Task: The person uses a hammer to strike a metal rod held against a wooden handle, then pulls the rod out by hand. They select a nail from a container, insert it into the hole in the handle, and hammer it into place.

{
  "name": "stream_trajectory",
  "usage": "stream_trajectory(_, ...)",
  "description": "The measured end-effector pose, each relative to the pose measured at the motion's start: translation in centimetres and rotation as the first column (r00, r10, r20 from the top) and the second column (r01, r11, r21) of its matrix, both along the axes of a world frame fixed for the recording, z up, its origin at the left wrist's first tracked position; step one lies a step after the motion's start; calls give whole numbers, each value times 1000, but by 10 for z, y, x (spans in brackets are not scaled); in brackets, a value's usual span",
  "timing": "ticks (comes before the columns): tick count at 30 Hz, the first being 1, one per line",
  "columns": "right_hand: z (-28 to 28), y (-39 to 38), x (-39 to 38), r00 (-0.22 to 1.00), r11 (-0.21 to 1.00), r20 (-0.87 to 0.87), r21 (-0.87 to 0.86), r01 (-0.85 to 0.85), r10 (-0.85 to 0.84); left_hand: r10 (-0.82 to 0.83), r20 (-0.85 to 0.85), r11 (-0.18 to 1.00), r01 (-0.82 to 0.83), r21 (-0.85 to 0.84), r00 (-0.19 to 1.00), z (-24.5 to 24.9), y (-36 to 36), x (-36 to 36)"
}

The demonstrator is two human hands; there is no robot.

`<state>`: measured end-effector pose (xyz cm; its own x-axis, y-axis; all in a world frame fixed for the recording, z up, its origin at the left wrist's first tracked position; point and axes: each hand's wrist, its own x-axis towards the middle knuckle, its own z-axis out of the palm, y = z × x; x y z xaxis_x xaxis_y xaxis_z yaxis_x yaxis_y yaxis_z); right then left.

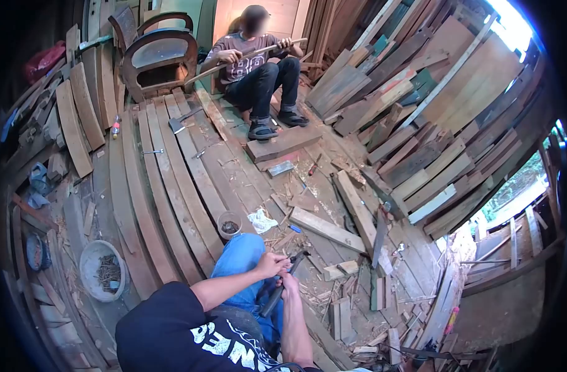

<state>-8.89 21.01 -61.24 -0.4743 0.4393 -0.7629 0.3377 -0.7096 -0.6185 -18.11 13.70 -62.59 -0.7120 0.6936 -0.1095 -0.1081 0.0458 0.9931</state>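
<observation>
A long dark tool (pixel 271 302), which looks like a hammer, lies slantwise over the jeans at bottom centre, its narrow head up and to the right. My right hand (pixel 289 285) is wrapped round its shaft. Just above and left, my left hand (pixel 273 265) has its fingers pressed together beside the tool; what they pinch is too small to make out. Near the knee stand a clear cup (pixel 229 224) with small dark pieces inside and a crumpled white cloth (pixel 261 221).
Another person (pixel 252 68) sits at the back holding a long wooden strip. Long planks (pixel 172 186) lie at left, near a white bucket (pixel 123 273) of nail-like pieces. Boards lean along the right wall. A thick beam (pixel 283 144), offcuts and shavings lie on the floor.
</observation>
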Motion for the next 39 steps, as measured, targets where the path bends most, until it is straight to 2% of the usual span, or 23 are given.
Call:
stream_trajectory(1, -1, 2, -5, 1000, 1000, 4, -25, 0, 0, -15, -92, 1000, 13, -24, 996, -5, 1, -1)
stream_trajectory(3, -14, 5, -3, 998, 998, 17, -5, 66, -66, -24, -159, 997, 12, -77, 987, -1, 2, -7)
stream_trajectory(5, 1, 3, -10, 999, 1000, 33, 12, -15, 15, -95, -195, 979, 56, -194, 976, 25, -3, -19)
stream_trajectory(6, 2, -1, -9, 996, 996, -47, -57, 71, -74, -42, -243, 984, -1, -176, 969, 15, -2, -19)
stream_trajectory(7, 3, -4, -10, 995, 997, -86, -52, 52, -56, -48, -87, 980, 30, -199, 995, 21, -4, -20)
stream_trajectory(8, 1, -8, -12, 995, 998, -84, -33, 44, -47, -100, -169, 970, 58, -236, 981, 13, -7, -22)
stream_trajectory(9, 4, -10, -15, 991, 998, -120, -42, 51, -55, -59, 21, 987, 62, -149, 998, 8, -9, -20)
stream_trajectory(12, 17, -14, -12, 1000, 992, 6, -121, 27, -27, -47, 234, 982, 89, -169, 971, 16, -25, -12)
stream_trajectory(13, 17, -12, -8, 999, 988, 32, -149, 48, -43, -57, 181, 985, 85, -147, 982, 16, -27, -14)
stream_trajectory(14, 17, -6, -3, 999, 987, 35, -162, 8, -2, -63, 121, 990, 78, -121, 991, 17, -27, -15)
stream_trajectory(15, 18, -1, 5, 999, 984, 33, -173, -37, 43, -68, 138, 986, 88, -143, 988, 20, -29, -13)
stream_trajectory(17, 22, 13, 23, 995, 975, 46, -211, -71, 83, -115, 11, 990, 115, -87, 993, 25, -31, -14)
stream_trajectory(20, 43, 33, 49, 991, 974, 107, -218, -57, 82, -211, -20, 966, 206, -159, 977, 38, -25, -26)
stream_trajectory(22, 57, 43, 68, 975, 992, 212, -125, -34, 60, -279, -20, 943, 271, -194, 960, 37, -25, -31)
stream_trajectory(25, 68, 54, 98, 955, 1000, 294, 10, 21, -24, -324, 4, 936, 321, -147, 946, 32, -24, -35)
stream_trajectory(27, 80, 58, 107, 919, 993, 380, 83, 80, -106, -343, -149, 937, 327, -119, 928, 30, -19, -39)
stream_trajectory(28, 83, 57, 113, 915, 993, 390, 85, 79, -106, -343, -139, 937, 328, -115, 929, 29, -19, -42)
stream_trajectory(30, 90, 55, 120, 881, 966, 396, 93, 242, -258, -402, -248, 916, 388, -105, 881, 25, -20, -46)
stream_trajectory(31, 93, 53, 119, 879, 967, 402, 101, 236, -257, -396, -244, 918, 385, -95, 885, 23, -20, -47)
stream_trajectory(33, 101, 45, 116, 864, 958, 415, 107, 264, -285, -337, -341, 935, 355, -12, 878, 24, -24, -48)
stream_trajectory(34, 102, 41, 113, 853, 956, 434, 114, 269, -292, -331, -334, 938, 347, -10, 883, 24, -25, -50)
stream_trajectory(36, 106, 36, 110, 861, 967, 444, 78, 241, -250, -316, -469, 937, 350, -16, 825, 24, -29, -54)
stream_trajectory(39, 107, 27, 105, 878, 977, 430, 47, 210, -210, -298, -506, 939, 345, -2, 809, 18, -30, -61)
